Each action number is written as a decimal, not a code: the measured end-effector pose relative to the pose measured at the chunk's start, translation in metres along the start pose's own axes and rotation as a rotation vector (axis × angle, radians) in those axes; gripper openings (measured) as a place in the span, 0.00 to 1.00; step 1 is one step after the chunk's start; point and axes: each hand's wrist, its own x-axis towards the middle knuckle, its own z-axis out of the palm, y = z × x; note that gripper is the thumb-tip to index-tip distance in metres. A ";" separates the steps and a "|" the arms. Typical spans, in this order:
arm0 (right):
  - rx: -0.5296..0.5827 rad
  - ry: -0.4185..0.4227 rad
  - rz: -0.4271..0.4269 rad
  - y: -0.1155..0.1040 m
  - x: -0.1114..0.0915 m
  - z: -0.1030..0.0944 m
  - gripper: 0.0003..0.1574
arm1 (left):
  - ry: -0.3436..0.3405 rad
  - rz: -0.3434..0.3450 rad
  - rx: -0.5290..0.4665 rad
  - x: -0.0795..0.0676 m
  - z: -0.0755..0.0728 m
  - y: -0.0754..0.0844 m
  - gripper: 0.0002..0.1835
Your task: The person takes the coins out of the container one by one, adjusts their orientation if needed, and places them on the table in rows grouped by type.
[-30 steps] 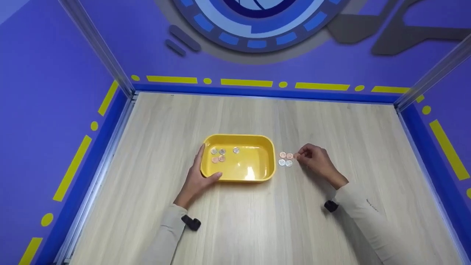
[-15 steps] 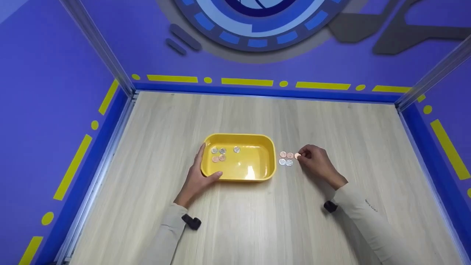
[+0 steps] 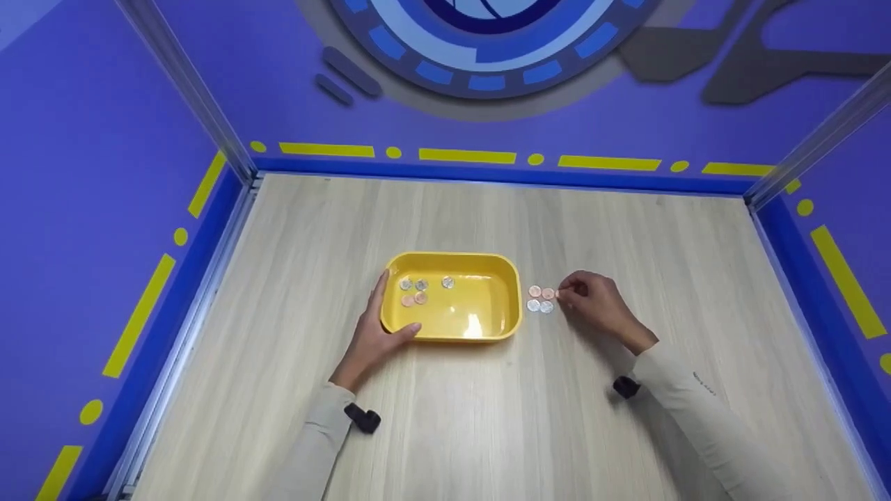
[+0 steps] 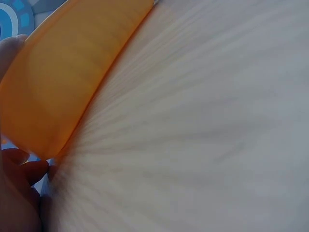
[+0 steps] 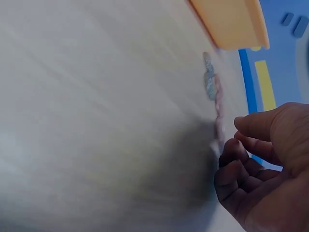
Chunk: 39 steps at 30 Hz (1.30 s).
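Observation:
My left hand (image 3: pixel 370 341) grips the left end of a yellow tray (image 3: pixel 449 321), its thumb over the front rim and its fingers along the outer side. In the left wrist view the tray wall (image 4: pixel 53 87) stands between thumb and fingers. Inside lie three silver coins (image 3: pixel 447 282) and two copper coins (image 3: pixel 408 301). To the tray's right, my right hand (image 3: pixel 597 305) pinches a copper coin (image 3: pixel 558 294), of which only a sliver shows at the fingertips. Beside it on the table lie two copper coins (image 3: pixel 534 291) in a row above two silver coins (image 3: pixel 534 305).
The wooden table (image 3: pixel 459 417) is enclosed by blue-purple panels (image 3: pixel 209 83) at the back and both sides, joined by metal corner posts (image 3: pixel 191 90). A small black wrist camera (image 3: pixel 362 419) sits on the left sleeve, another black camera (image 3: pixel 626 387) on the right.
The copper coin at my right fingertips lay flat, then tipped up, and now shows only as a sliver. My right hand has shifted slightly left. The left hand and tray have stayed put.

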 end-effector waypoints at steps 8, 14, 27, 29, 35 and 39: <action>0.025 0.000 -0.060 -0.031 0.004 0.003 0.07 | -0.003 -0.004 0.006 0.000 0.000 -0.001 0.65; 0.022 -0.018 -0.134 -0.058 0.009 0.009 0.05 | -0.004 0.012 0.020 0.002 0.001 -0.001 0.65; 0.048 -0.078 -0.269 -0.098 0.028 0.030 0.07 | -0.008 0.000 0.008 0.001 0.002 0.001 0.65; 0.034 -0.098 -0.285 -0.102 0.031 0.034 0.07 | -0.010 -0.001 0.006 0.001 0.002 0.000 0.66; -0.014 -0.150 -0.298 -0.111 0.039 0.045 0.07 | -0.005 0.011 0.007 0.002 0.002 -0.001 0.65; -0.024 -0.169 -0.294 -0.117 0.044 0.049 0.09 | 0.001 0.012 0.004 0.002 0.001 0.000 0.65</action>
